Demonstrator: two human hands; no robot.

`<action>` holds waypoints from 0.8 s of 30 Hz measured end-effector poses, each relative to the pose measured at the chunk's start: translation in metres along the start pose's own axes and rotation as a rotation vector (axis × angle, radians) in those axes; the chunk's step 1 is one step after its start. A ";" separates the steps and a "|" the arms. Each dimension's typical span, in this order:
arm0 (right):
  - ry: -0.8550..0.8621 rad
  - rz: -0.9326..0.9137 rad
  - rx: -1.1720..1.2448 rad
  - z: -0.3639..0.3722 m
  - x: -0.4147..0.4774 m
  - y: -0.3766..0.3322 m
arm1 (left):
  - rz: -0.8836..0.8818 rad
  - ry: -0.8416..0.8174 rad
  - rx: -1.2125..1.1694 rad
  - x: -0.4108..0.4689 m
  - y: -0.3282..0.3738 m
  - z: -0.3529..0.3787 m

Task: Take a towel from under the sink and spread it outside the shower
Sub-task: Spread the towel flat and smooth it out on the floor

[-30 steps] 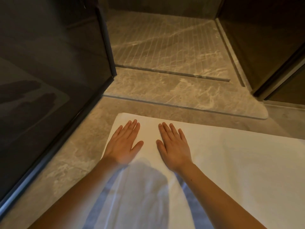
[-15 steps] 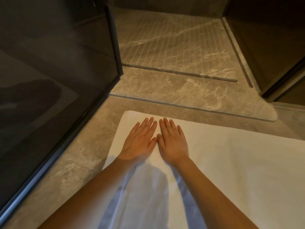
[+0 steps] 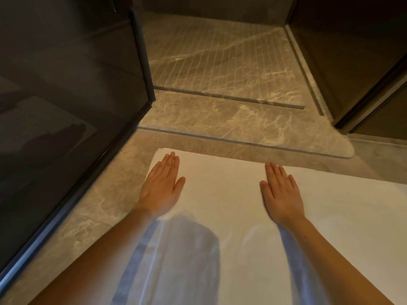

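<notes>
White towel (image 3: 231,205) lies flat on the marbled stone floor (image 3: 99,205), just outside the shower threshold (image 3: 231,126). Its far edge runs parallel to the threshold's raised lip, with a narrow strip of bare floor between. The towel's far-left corner sits near the base of the dark glass panel (image 3: 66,106); the rest runs off toward the right and near edges of view. Left hand (image 3: 161,188) rests palm-down at the towel's left edge, close to that far corner, fingers straight and held together, thumb set a little apart. Right hand (image 3: 280,194) lies palm-down near the towel's far edge, well apart from the left, fingers straight and only slightly fanned. Neither hand grips cloth. Bluish shadows fall on the towel beneath both forearms. Shower floor (image 3: 220,58) beyond the threshold is the same veined stone, scored with parallel grooves; a long slot crosses it. Dark walls on both sides; warm, dim light.
</notes>
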State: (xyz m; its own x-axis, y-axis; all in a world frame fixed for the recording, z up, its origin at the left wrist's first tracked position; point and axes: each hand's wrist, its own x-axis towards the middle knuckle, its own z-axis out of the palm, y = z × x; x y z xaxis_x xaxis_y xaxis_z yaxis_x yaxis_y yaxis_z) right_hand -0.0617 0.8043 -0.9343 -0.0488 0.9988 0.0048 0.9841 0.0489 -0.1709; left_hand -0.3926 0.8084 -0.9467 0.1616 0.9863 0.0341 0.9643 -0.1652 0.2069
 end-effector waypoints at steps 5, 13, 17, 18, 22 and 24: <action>-0.121 0.038 -0.050 -0.016 0.005 -0.003 | -0.061 -0.092 -0.011 0.000 0.006 -0.014; -0.015 -0.199 0.297 -0.013 -0.056 -0.157 | 0.207 0.013 0.072 -0.070 0.056 -0.027; -0.109 -0.150 0.358 0.008 -0.072 -0.186 | 0.125 -0.109 0.188 -0.083 0.055 -0.011; -0.111 -0.161 0.305 0.013 -0.074 -0.183 | 0.127 -0.111 0.200 -0.085 0.052 -0.009; -0.108 -0.220 0.139 0.022 -0.078 -0.159 | 0.116 -0.056 0.096 -0.093 0.048 -0.006; -0.094 -0.197 0.083 0.021 -0.081 -0.140 | 0.091 -0.020 0.031 -0.094 0.045 -0.008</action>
State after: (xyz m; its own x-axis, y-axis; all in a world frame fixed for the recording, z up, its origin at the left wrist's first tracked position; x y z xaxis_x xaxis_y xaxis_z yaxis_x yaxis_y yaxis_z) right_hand -0.1989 0.7164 -0.9315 -0.2576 0.9652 -0.0450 0.9367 0.2380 -0.2567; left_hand -0.3663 0.7078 -0.9324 0.2529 0.9670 0.0320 0.9514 -0.2546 0.1732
